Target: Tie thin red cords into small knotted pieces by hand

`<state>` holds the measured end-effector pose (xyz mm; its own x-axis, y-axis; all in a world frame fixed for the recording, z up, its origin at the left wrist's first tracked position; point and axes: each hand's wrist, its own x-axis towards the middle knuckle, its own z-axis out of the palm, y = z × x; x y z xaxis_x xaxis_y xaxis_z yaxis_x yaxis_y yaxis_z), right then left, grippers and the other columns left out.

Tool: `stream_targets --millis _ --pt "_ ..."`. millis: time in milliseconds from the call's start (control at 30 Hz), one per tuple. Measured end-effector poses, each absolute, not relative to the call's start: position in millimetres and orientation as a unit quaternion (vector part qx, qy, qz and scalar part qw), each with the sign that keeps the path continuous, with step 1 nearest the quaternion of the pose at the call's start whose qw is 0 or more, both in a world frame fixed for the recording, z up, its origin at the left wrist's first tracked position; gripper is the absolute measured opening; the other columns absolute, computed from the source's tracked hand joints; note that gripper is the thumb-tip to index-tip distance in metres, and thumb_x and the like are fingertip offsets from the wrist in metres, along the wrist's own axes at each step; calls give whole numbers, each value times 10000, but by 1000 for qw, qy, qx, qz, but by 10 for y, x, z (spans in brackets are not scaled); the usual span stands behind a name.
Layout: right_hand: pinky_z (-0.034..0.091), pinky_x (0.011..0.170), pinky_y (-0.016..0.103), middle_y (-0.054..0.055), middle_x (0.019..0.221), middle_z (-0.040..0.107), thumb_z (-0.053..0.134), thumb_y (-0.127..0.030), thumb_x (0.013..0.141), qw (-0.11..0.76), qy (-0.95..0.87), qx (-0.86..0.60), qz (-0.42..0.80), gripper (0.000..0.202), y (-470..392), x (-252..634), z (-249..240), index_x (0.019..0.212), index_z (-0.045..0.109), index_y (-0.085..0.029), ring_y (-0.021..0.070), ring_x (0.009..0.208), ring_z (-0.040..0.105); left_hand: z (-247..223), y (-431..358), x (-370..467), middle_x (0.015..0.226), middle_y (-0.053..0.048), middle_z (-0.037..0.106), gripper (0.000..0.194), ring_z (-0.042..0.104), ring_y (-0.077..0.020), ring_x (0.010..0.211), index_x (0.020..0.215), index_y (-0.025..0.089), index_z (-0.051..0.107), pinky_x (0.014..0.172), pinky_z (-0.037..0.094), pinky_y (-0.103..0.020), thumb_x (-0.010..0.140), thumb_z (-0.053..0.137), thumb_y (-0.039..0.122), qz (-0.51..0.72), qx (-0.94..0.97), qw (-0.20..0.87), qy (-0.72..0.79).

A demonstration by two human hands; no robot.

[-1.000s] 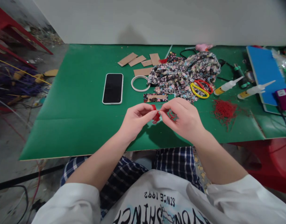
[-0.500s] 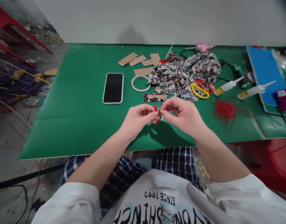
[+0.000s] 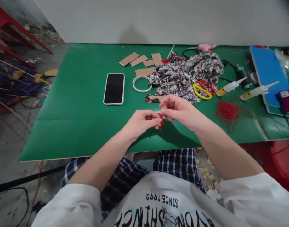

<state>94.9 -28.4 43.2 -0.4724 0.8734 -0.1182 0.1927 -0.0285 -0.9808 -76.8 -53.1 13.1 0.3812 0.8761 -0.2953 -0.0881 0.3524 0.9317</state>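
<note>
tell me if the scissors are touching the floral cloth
Touching. The head view shows the scissors lying on the floral cloth, their handles overlapping its edge.

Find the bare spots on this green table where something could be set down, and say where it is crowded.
Bare: the table left of the phone, and its near edge under the left hand. Crowded: fabric, scissors, red threads to the right.

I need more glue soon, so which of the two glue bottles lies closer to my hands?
The left glue bottle, beside the scissors; the other glue bottle lies farther right, against the blue board.
</note>
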Motion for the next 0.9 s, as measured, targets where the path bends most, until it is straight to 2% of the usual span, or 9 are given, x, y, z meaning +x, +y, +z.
stream_targets --millis 333,533,733,900 --pt "398 534 211 -57 654 501 524 -108 786 300 -692 -408 514 133 -313 900 436 895 499 -179 69 568 497 98 -534 -762 613 -9 666 148 586 -86 542 667 133 663 580 490 -237 658 742 258 346 439 711 427" --pt "430 582 222 -41 714 514 513 -121 804 292 -709 -403 500 132 -324 892 409 917 499 -188 76 625 517 88 -530 -748 589 1 646 143 573 -70 536 635 129 616 557 451 -208 655 732 209 336 401 745 414" --pt "386 485 200 -72 596 480 509 -158 824 282 -652 -439 550 104 -268 972 378 921 503 -196 69 520 484 93 -513 -758 585 11 630 181 545 -54 523 638 126 606 553 424 -198 654 745 241 342 382 749 420" --pt "439 504 204 -43 656 594 645 -202 751 341 -591 -457 571 111 -333 990 417 834 573 -184 65 534 531 61 -480 -752 597 14 628 196 553 -61 543 644 129 610 573 435 -204 623 764 250 430 336 707 450"
